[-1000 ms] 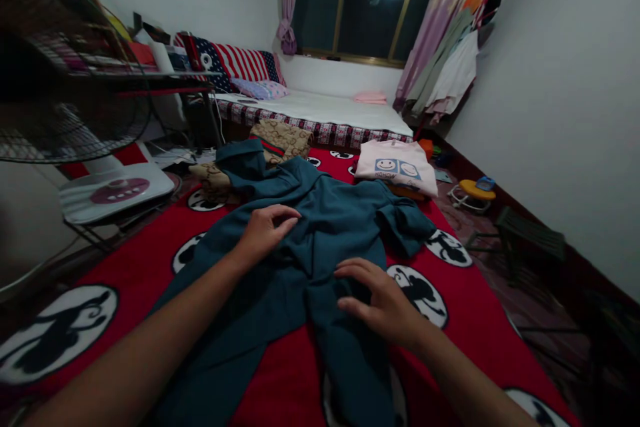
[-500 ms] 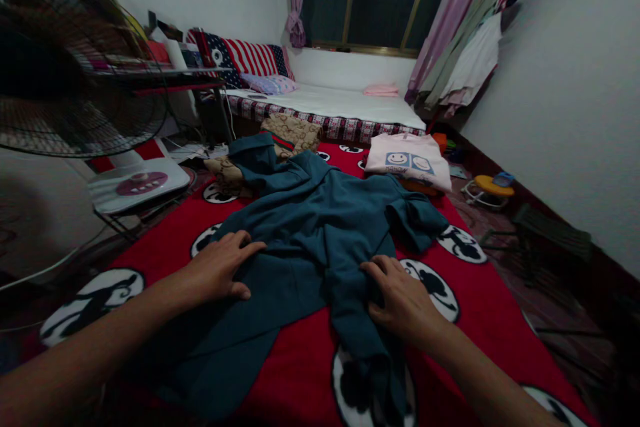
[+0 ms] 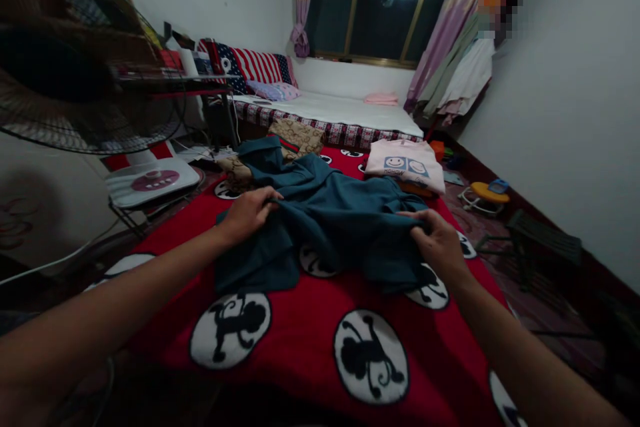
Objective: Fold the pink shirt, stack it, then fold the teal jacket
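A dark teal garment (image 3: pixel 345 213) lies crumpled across the red blanket (image 3: pixel 300 333), which has white ovals with black figures. My left hand (image 3: pixel 249 215) pinches the garment's cloth on its left side. On the other side, my right hand (image 3: pixel 439 238) has its fingers closed on the same cloth. Between the two hands the fabric is drawn up into a raised fold, and its lower part hangs toward the blanket. Its far end rests against a tan patterned cloth (image 3: pixel 303 135). A folded pale pink shirt (image 3: pixel 405 163) with blue face prints lies beyond my right hand.
A large fan (image 3: pixel 60 87) stands at the left, with a white low seat (image 3: pixel 155 180) behind it. Beyond the blanket is a bed (image 3: pixel 340 107). To the right are a yellow-topped stool (image 3: pixel 487 193) and a dark folding stool (image 3: pixel 545 237).
Both hands have gone from lying loosely on the garment to gripping it. They have lifted the cloth and moved farther away, and the garment's near end has left the blanket's front.
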Motion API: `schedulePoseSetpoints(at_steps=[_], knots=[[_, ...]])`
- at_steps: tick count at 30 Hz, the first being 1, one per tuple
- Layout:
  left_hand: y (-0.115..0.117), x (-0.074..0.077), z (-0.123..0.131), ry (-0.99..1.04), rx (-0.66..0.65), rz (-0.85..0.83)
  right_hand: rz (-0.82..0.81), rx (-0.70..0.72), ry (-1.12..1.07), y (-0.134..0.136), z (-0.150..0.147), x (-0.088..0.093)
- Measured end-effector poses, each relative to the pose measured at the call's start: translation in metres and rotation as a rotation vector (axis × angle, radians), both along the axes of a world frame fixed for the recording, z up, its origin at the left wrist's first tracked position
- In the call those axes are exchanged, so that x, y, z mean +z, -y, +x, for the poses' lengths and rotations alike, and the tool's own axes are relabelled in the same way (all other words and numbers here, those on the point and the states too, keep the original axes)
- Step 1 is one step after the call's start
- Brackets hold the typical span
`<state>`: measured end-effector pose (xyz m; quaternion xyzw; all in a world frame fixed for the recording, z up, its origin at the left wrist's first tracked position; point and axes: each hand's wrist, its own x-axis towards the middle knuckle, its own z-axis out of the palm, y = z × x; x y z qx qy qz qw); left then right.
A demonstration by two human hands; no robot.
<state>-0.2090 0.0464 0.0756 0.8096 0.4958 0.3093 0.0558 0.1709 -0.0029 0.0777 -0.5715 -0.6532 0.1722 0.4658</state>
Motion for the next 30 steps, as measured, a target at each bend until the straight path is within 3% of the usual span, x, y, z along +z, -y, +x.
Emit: schedulePoseSetpoints(at_steps=[4, 6, 8, 10, 14, 17, 20, 23, 26, 28, 30], knots=[[-0.024, 0.046, 0.011, 0.253, 0.092, 0.126, 0.059, -0.233, -0.243, -0.009, 0.018, 0.046], [-0.021, 0.056, 0.015, 0.271, 0.034, 0.128, 0.123, -0.272, -0.324, -0.003, 0.029, 0.056], [-0.007, 0.051, 0.016, 0.222, -0.079, 0.084, 0.131, -0.263, -0.391, 0.008, 0.040, 0.054], [0.013, 0.035, 0.015, 0.102, -0.226, -0.006, 0.035, -0.202, -0.386, 0.024, 0.049, 0.040], [0.054, 0.004, 0.012, -0.333, -0.441, -0.300, -0.255, 0.082, -0.109, 0.051, 0.051, -0.001], [0.071, 0.002, 0.011, -0.511, -0.440, -0.399, -0.382, 0.276, 0.167, 0.064, 0.039, -0.019], [0.073, 0.010, 0.011, -0.550, -0.463, -0.493, -0.525, 0.389, 0.481, 0.069, 0.023, -0.017], [0.060, 0.019, 0.014, -0.536, -0.546, -0.765, -0.653, 0.488, 0.667, 0.061, 0.015, -0.001], [0.031, 0.025, 0.021, -0.455, -0.558, -0.944, -0.547, 0.435, 0.572, 0.030, 0.022, 0.017], [0.000, 0.028, 0.027, -0.323, -0.466, -0.806, -0.336, 0.278, 0.468, -0.003, 0.034, 0.023], [-0.036, 0.027, 0.034, -0.197, -0.272, -0.476, -0.137, 0.078, 0.452, -0.040, 0.048, 0.020]])
